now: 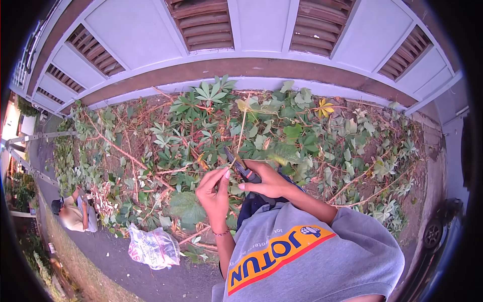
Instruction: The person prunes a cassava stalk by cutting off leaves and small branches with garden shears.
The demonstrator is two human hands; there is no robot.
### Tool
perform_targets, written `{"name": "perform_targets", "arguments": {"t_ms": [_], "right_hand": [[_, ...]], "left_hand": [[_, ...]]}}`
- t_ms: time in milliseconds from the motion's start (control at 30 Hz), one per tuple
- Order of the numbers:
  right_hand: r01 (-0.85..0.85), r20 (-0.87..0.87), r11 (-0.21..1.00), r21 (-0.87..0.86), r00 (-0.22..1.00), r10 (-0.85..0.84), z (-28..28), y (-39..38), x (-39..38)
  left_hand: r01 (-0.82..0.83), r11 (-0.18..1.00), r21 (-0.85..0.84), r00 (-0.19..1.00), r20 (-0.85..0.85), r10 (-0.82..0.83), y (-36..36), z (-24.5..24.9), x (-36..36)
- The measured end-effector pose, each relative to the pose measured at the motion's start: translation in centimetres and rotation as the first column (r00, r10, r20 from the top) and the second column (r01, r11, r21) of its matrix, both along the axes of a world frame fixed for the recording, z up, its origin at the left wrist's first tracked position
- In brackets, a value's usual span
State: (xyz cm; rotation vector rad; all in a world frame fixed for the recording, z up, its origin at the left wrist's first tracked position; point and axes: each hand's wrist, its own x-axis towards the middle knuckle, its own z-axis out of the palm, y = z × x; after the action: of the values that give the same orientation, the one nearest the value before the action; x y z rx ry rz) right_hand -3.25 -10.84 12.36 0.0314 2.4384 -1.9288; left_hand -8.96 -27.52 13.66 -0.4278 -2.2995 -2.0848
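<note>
My right hand (266, 179) is wrapped round a pair of dark-handled pruning shears (246, 172), whose blades point up and left toward the leaves. Beside it, my left hand (214, 189) pinches the lower end of a thin, pale stem (242, 126) between thumb and fingertips. That stem runs upward past the shears' blades, with a broad green leaf (271, 107) near its upper end. Both hands are close together in front of my grey shirt, over a bed of cut leafy branches (166, 138). A large round leaf (188, 207) lies just left of my left wrist.
A white printed plastic bag (153, 246) lies on the pavement (118, 267) at lower left. Farther left, another person (78, 214) is low beside the branches. A wall (259, 25) with slatted vents borders the bed, and a dark car (437, 234) stands at right.
</note>
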Motion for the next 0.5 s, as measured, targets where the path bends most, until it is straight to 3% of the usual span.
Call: {"name": "perform_targets", "arguments": {"t_ms": [100,167,200,267,300,333,400,467,500], "right_hand": [[0.14,-0.152,0.989,-0.052,0.978,-0.146,-1.1,-0.3,0.0],[0.17,0.13,0.954,0.249,0.97,-0.207,-0.7,0.2,0.3],[0.178,0.126,0.952,0.248,0.969,-0.214,-0.8,0.3,0.3],[0.468,0.018,0.884,0.018,0.883,-0.468,-1.9,0.4,0.2],[0.476,0.094,0.873,-0.106,0.879,-0.468,-2.3,0.9,0.1],[0.48,0.096,0.871,-0.105,0.876,-0.472,-2.6,1.3,0.3],[0.462,0.006,0.815,-0.35,0.871,-0.491,-2.7,2.1,0.3],[0.41,0.047,0.825,-0.389,0.903,-0.427,-2.8,3.2,1.1],[0.361,0.064,0.887,-0.29,0.931,-0.358,-2.2,3.5,1.6]], "left_hand": [[0.055,0.993,-0.105,0.998,-0.017,-0.057,0.2,-0.4,-0.9],[0.148,0.982,-0.119,0.986,-0.061,-0.156,0.6,-0.8,-1.5],[0.155,0.981,-0.119,0.984,-0.064,-0.164,1.0,-0.5,-1.7],[0.145,0.968,-0.203,0.982,-0.089,-0.166,1.9,0.1,-1.8],[0.151,0.968,-0.202,0.981,-0.091,-0.172,2.2,0.0,-2.0],[0.127,0.979,-0.16,0.987,-0.079,-0.141,2.5,-0.2,-2.0],[0.106,0.987,-0.125,0.992,-0.056,-0.113,2.6,-0.6,-2.0],[0.05,0.997,-0.061,0.996,-0.065,-0.054,2.6,-1.0,-2.2],[0.039,0.998,-0.054,0.998,-0.054,-0.042,2.5,-1.1,-2.3]]}}
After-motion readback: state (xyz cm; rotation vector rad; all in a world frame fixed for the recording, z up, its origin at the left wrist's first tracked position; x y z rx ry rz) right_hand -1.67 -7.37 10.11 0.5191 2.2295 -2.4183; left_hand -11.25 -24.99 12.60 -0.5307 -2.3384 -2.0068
